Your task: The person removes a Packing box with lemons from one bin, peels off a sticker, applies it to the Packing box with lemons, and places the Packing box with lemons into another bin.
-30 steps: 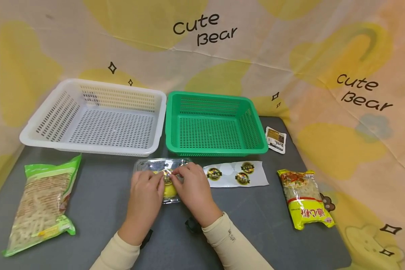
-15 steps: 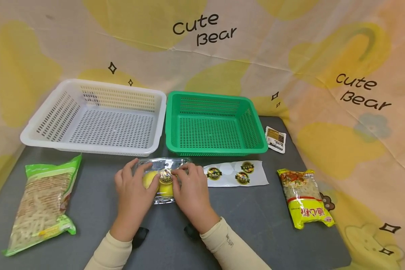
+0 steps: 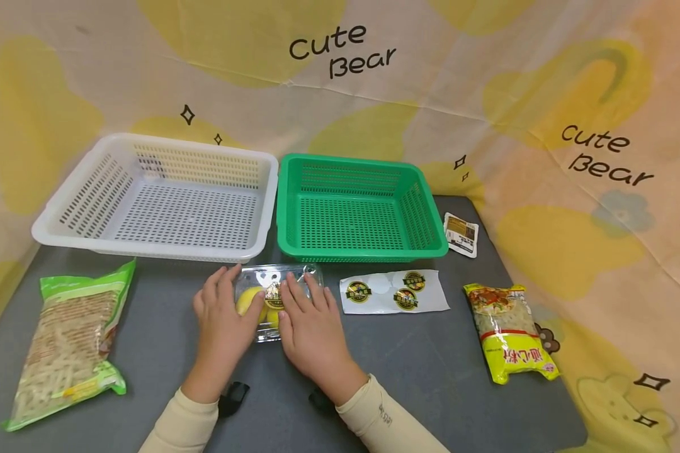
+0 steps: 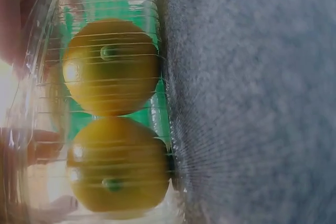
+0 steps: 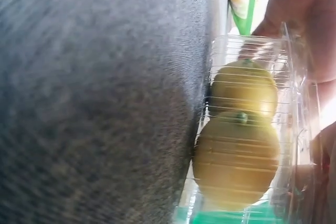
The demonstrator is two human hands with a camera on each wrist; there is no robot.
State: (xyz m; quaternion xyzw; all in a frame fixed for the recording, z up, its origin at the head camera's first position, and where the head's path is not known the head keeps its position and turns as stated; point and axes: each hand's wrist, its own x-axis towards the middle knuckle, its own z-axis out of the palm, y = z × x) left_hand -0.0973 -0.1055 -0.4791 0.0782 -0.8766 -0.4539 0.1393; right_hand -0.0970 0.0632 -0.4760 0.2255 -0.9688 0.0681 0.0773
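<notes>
A clear plastic clamshell box (image 3: 267, 335) lies on the grey table, with round yellow fruits (image 3: 249, 301) inside. Through its ribbed side, two fruits (image 4: 111, 69) with green stem ends show in the left wrist view, and two fruits (image 5: 236, 161) in the right wrist view. A black-and-gold round sticker (image 3: 273, 294) is on the lid, partly covered. My left hand (image 3: 222, 333) holds the box's left side, thumb over the lid and fingers along the outer edge. My right hand (image 3: 314, 333) lies with straight fingers across the lid's right part, touching the sticker's edge.
A white sticker sheet (image 3: 374, 303) lies right of the box. Behind stand a white basket (image 3: 249, 248) and a green basket (image 3: 368, 253). A green-edged bag (image 3: 70, 343) lies left; a yellow pasta bag (image 3: 510, 333) and a small sachet (image 3: 461, 235) lie right.
Both hands' fingertips were together at the sticker. The left hand has moved left to the box's side. The right hand's bent fingers have straightened and spread over the lid.
</notes>
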